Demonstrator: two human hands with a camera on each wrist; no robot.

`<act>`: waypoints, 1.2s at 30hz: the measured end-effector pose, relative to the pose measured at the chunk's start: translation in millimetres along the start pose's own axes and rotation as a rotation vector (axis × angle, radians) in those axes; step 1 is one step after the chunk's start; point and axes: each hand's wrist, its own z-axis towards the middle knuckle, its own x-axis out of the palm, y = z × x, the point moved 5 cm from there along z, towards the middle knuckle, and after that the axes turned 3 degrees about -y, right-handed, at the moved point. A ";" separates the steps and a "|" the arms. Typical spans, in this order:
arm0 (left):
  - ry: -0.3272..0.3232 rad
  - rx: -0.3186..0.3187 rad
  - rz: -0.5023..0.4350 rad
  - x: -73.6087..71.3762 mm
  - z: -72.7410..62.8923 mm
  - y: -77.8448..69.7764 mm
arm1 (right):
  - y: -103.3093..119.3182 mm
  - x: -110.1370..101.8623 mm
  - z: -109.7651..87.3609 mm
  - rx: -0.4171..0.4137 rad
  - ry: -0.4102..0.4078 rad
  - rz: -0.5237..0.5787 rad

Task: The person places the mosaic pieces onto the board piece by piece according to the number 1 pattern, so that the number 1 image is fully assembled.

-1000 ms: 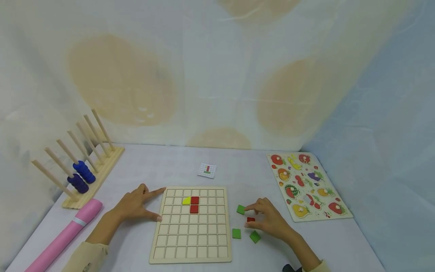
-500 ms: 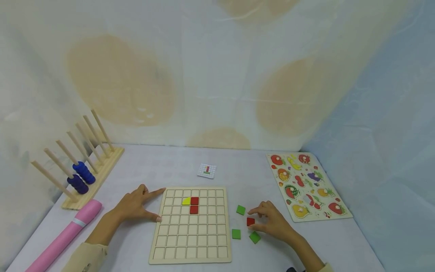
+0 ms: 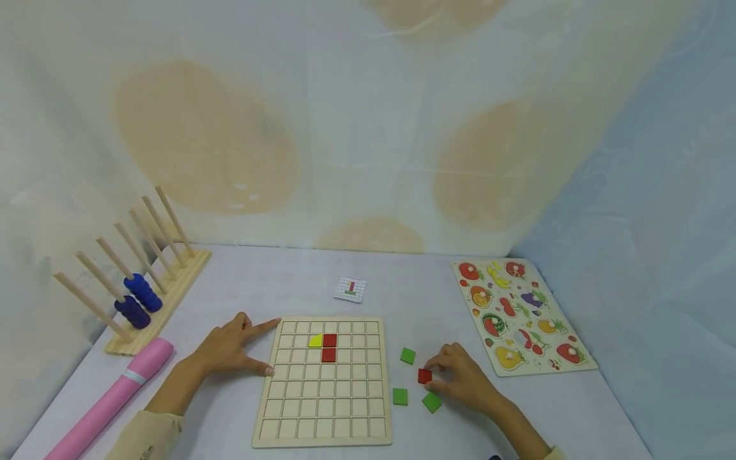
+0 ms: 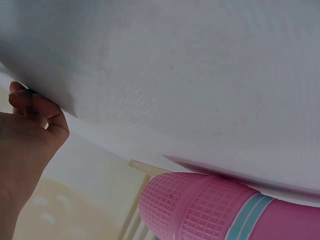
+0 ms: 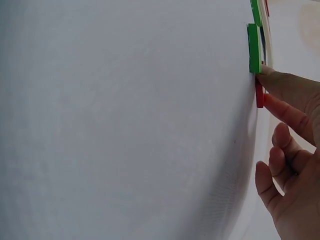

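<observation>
In the head view my right hand point(image 3: 460, 378) pinches a red square tile point(image 3: 425, 375) between thumb and index finger, the tile lying on the table. Seen from the right wrist, that red tile point(image 5: 259, 92) sits between the two fingertips, just past a green tile point(image 5: 254, 48). My left hand point(image 3: 227, 346) touches the left edge of a wooden grid board point(image 3: 322, 441), index finger at the top corner and thumb lower down. On the board lie a yellow piece point(image 3: 315, 340) with a cut corner and two red tiles point(image 3: 329, 354), one below the other.
Green tiles point(image 3: 400, 397) lie around my right hand. Behind the board is a small pattern card point(image 3: 351, 289). A fruit puzzle board point(image 3: 520, 316) lies at right; a peg stand point(image 3: 167, 297) with blue rings and a pink roll point(image 3: 115, 396) are at left.
My right hand has drawn back from the upper green tile, and its thumb and index finger have closed on the red tile. The left hand has stayed on the board's edge.
</observation>
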 end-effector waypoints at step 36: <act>-0.004 -0.008 0.000 2.6 0.2 3.1 | 67.6 7.5 24.4 -0.202 -0.044 0.158</act>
